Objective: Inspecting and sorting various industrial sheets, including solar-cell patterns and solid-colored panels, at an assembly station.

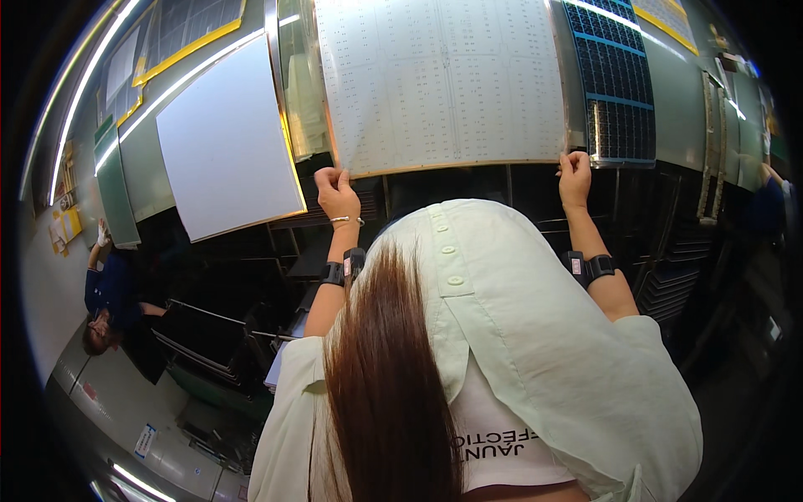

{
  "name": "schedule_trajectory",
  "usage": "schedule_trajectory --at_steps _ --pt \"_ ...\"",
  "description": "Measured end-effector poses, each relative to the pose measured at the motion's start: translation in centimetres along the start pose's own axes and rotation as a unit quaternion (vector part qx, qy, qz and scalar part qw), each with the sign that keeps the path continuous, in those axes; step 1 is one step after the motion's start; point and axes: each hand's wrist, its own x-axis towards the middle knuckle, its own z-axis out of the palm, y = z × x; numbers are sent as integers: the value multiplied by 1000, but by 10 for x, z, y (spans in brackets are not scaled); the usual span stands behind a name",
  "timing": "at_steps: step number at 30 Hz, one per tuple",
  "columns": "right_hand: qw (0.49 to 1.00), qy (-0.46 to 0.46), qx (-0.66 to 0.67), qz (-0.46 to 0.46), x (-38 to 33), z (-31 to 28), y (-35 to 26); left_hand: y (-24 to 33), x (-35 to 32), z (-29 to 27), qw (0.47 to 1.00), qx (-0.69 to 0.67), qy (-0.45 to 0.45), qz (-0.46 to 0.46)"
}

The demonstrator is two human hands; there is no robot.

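Sheet (443, 84) at 12 o'clock, held at its near edge: left hand (336, 194) on the 7 o'clock corner, right hand (574, 177) on the 5 o'clock corner. Board (226, 138) at 10 o'clock, just left of the sheet; grid panel (615, 84) at 1 o'clock, touching its right edge. Racks (669, 284) lie below at 4 o'clock; another person (109, 301) at 8 o'clock, well apart.

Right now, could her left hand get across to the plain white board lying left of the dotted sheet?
Probably yes. The left hand grips the dotted sheet at its near edge, and the white board lies just beside it, nothing between; she would have to let go first.
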Motion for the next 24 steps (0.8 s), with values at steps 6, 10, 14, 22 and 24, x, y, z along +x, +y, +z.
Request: schedule_trajectory --at_steps 6,10,14,22,24 --pt "934 8 -288 -213 3 -3 -49 -11 6 -10 950 -230 -95 -189" --pt "824 -29 -435 -362 62 29 -88 -21 0 -13 955 -186 -141 -184" --pt "814 34 -428 -391 191 72 -107 -19 -3 -16 958 -149 -157 -191" --pt "772 54 -525 -353 276 126 -131 46 23 -42 946 276 2 168" --pt "770 50 -528 -354 282 126 -130 69 58 -35 928 242 -88 270"
